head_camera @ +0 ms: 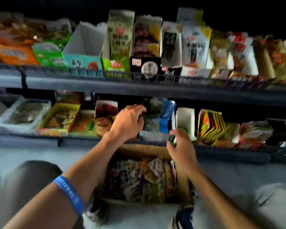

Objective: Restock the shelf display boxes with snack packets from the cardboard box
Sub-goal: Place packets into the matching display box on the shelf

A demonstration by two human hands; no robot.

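Single head-worn view, wide-angle, facing forward and down. Close to two shelves [139, 90] of snacks, with the cardboard box [182, 184] directly below between the person's knees.

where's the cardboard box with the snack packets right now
In the head view, the open brown cardboard box full of mixed snack packets sits on the floor at bottom centre, between the person's forearms, right below the lower shelf's front rail.

Packet print blurred — no text legible
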